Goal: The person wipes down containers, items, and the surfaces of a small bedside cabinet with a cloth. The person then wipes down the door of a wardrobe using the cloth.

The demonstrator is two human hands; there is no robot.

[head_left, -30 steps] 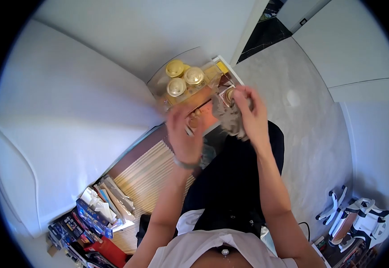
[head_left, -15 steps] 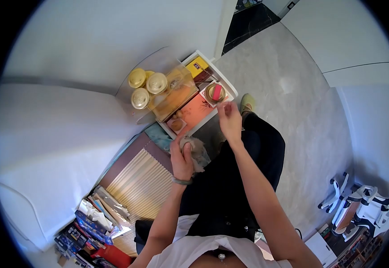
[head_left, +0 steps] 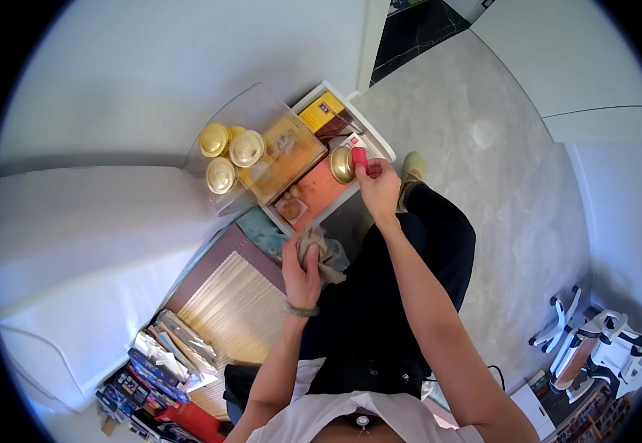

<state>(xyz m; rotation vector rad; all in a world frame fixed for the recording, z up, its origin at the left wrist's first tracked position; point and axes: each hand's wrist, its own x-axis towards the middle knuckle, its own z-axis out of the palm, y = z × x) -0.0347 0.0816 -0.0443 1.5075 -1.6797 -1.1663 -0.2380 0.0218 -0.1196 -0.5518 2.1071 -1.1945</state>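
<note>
My right hand is closed with a bright red piece at its fingertips. The red piece touches a small brass bowl, which is tilted above the drawer's orange lining. Whether the fingers also grip the bowl's rim cannot be made out. In my left hand is a crumpled grey-beige cloth, held over my lap in front of the drawer. Left of the bowl stands a clear-sided box with an amber interior.
Several golden lidded jars sit on a transparent panel by the wall. The drawer also holds a yellow box and small round items. A ribbed mat and stacked papers lie at the left. A white chair lies at the right.
My right hand has reached forward to the red piece, and the brass bowl has gone from lying flat to tilted, shifted slightly left. My left hand still holds the cloth.
</note>
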